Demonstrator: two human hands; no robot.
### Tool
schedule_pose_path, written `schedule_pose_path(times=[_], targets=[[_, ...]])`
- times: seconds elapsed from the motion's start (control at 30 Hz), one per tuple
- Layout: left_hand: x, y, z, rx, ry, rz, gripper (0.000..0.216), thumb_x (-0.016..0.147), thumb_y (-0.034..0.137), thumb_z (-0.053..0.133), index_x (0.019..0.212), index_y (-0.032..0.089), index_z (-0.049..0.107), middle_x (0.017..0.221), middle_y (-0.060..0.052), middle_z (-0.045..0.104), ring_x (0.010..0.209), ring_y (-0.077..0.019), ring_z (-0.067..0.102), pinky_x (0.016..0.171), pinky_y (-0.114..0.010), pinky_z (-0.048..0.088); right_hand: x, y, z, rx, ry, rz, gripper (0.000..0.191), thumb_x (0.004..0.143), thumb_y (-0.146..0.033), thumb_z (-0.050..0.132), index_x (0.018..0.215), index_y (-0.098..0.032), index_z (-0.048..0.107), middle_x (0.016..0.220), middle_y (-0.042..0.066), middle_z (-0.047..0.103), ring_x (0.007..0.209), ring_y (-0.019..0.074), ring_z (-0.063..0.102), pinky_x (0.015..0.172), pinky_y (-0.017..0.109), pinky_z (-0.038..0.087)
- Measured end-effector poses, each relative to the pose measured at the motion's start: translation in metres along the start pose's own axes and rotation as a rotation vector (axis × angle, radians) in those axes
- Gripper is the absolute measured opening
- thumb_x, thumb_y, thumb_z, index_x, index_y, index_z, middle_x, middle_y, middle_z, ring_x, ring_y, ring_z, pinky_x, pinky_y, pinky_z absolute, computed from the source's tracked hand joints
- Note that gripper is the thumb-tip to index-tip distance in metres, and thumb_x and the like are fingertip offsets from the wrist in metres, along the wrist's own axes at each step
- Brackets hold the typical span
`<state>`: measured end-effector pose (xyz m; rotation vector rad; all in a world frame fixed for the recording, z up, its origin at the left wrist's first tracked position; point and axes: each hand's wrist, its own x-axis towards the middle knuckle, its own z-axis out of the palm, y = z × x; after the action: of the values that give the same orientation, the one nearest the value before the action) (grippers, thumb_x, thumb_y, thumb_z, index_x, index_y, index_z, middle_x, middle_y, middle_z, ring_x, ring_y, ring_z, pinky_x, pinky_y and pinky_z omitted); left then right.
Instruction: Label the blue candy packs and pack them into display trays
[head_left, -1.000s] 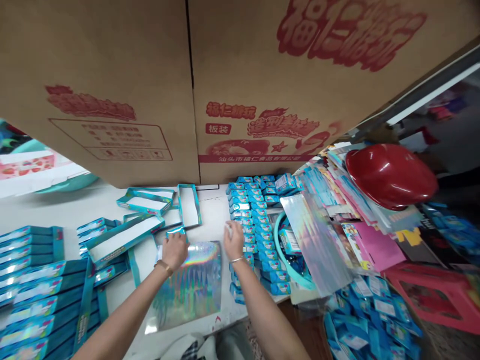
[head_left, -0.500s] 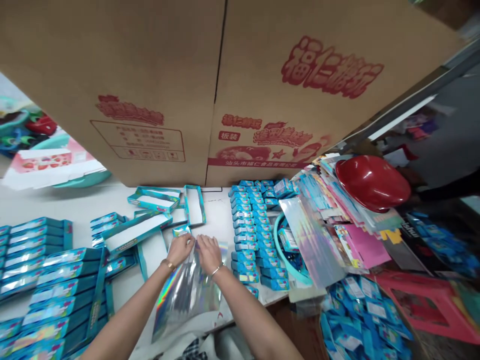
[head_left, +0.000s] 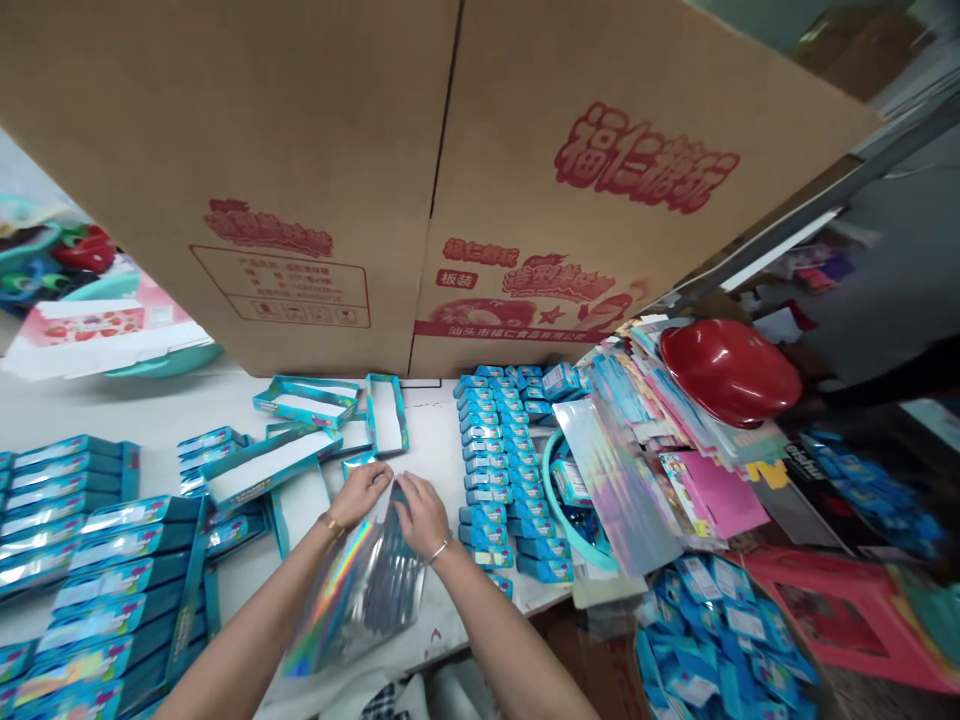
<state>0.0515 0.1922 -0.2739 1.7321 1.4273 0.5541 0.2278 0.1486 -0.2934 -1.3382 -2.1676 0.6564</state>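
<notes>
Soft, even light gives way to dimness at 3 o'clock. Rainbow glare streaks the iridescent film (head_left: 367,590) at 7; highlights gloss the red bowl (head_left: 731,370). Wide-angle stretching and blur mark the edges.

The cardboard carton (head_left: 517,170) reads "福仁糖玩", "板装" and, along its lower band (head_left: 510,331), "汕头市福仁食品有限公司".
</notes>
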Motion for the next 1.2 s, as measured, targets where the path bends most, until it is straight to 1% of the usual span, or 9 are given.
schedule_pose_path(times=[0.43, 0.53, 0.63, 0.7, 0.77, 0.87, 0.93, 1.07, 1.2], targets=[[0.006, -0.013, -0.001, 0.199, 0.014, 0.025, 0.035, 0.093, 0.039, 0.036, 0.081, 0.021, 0.063, 0.083, -0.006, 0.068, 0.085, -0.0224, 0.061, 0.081, -0.033, 0.042, -0.010, -0.010, -0.026, -0.096, -0.041, -0.040, 0.019, 0.093, -0.026, 0.049, 0.102, -0.024, 0.066, 0.093, 0.006, 0.065, 0.094, 0.0218, 0.057, 0.091, 0.037, 0.040], [0.010, -0.026, 0.001, 0.355, 0.037, -0.046, 0.033, 0.092, 0.035, 0.038, 0.086, 0.022, 0.067, 0.091, -0.010, 0.069, 0.093, -0.0266, 0.061, 0.089, -0.038, 0.041, -0.015, -0.016, -0.031, 0.041, -0.067, 0.094, 0.018, 0.092, -0.028, 0.050, 0.088, -0.025, 0.067, 0.074, 0.002, 0.064, 0.075, 0.0177, 0.059, 0.073, 0.028, 0.041], [0.010, -0.029, 0.005, 0.402, 0.153, -0.113, 0.031, 0.089, 0.032, 0.041, 0.098, 0.020, 0.069, 0.103, -0.015, 0.067, 0.106, -0.0316, 0.057, 0.095, -0.044, 0.039, -0.015, -0.015, -0.041, 0.395, -0.069, 0.409, 0.019, 0.089, -0.037, 0.053, 0.080, -0.024, 0.064, 0.052, -0.005, 0.054, 0.052, 0.0135, 0.053, 0.055, 0.023, 0.037], [0.010, -0.018, 0.011, 0.249, 0.263, -0.124, 0.038, 0.088, 0.035, 0.045, 0.115, 0.018, 0.064, 0.120, -0.016, 0.062, 0.117, -0.0320, 0.052, 0.099, -0.045, 0.038, -0.009, -0.009, -0.052, 0.682, -0.060, 0.594, 0.023, 0.085, -0.045, 0.057, 0.079, -0.023, 0.060, 0.046, -0.007, 0.049, 0.043, 0.0124, 0.050, 0.049, 0.022, 0.036], [0.013, 0.001, 0.019, -0.085, 0.253, -0.165, 0.048, 0.091, 0.045, 0.042, 0.128, 0.018, 0.056, 0.129, -0.014, 0.059, 0.119, -0.0292, 0.053, 0.097, -0.043, 0.042, -0.001, 0.003, -0.065, 0.892, -0.047, 0.679, 0.030, 0.079, -0.051, 0.062, 0.079, -0.021, 0.058, 0.044, -0.007, 0.051, 0.041, 0.0121, 0.049, 0.049, 0.022, 0.038], [0.023, 0.035, 0.034, -0.628, -0.040, -0.329, 0.068, 0.091, 0.065, 0.026, 0.126, 0.017, 0.058, 0.120, -0.015, 0.066, 0.105, -0.0260, 0.064, 0.082, -0.038, 0.051, 0.013, 0.028, -0.085, 0.985, -0.030, 0.714, 0.037, 0.073, -0.056, 0.067, 0.077, -0.020, 0.059, 0.043, -0.007, 0.053, 0.039, 0.0105, 0.046, 0.048, 0.022, 0.039], [0.035, 0.050, 0.046, -0.799, -0.184, -0.396, 0.073, 0.086, 0.073, 0.031, 0.117, 0.015, 0.064, 0.111, -0.015, 0.070, 0.095, -0.0251, 0.067, 0.075, -0.034, 0.052, 0.020, 0.046, -0.095, 0.973, -0.013, 0.738, 0.039, 0.071, -0.057, 0.068, 0.076, -0.020, 0.059, 0.042, -0.007, 0.053, 0.038, 0.0097, 0.043, 0.046, 0.022, 0.036], [0.068, 0.055, 0.075, -0.757, -0.131, -0.376, 0.053, 0.072, 0.066, 0.063, 0.086, 0.014, 0.067, 0.080, -0.009, 0.072, 0.071, -0.0190, 0.066, 0.066, -0.029, 0.049, 0.035, 0.083, -0.108, 0.792, 0.030, 0.753, 0.038, 0.071, -0.057, 0.066, 0.073, -0.020, 0.058, 0.041, -0.006, 0.051, 0.037, 0.0109, 0.042, 0.042, 0.022, 0.034], [0.116, 0.054, 0.100, -0.575, 0.062, -0.284, 0.039, 0.077, 0.056, 0.058, 0.071, 0.018, 0.062, 0.067, -0.004, 0.069, 0.064, -0.0165, 0.062, 0.066, -0.027, 0.047, 0.064, 0.127, -0.118, 0.506, 0.119, 0.717, 0.030, 0.073, -0.051, 0.061, 0.067, -0.021, 0.059, 0.048, -0.004, 0.054, 0.044, 0.0132, 0.048, 0.047, 0.024, 0.038]])
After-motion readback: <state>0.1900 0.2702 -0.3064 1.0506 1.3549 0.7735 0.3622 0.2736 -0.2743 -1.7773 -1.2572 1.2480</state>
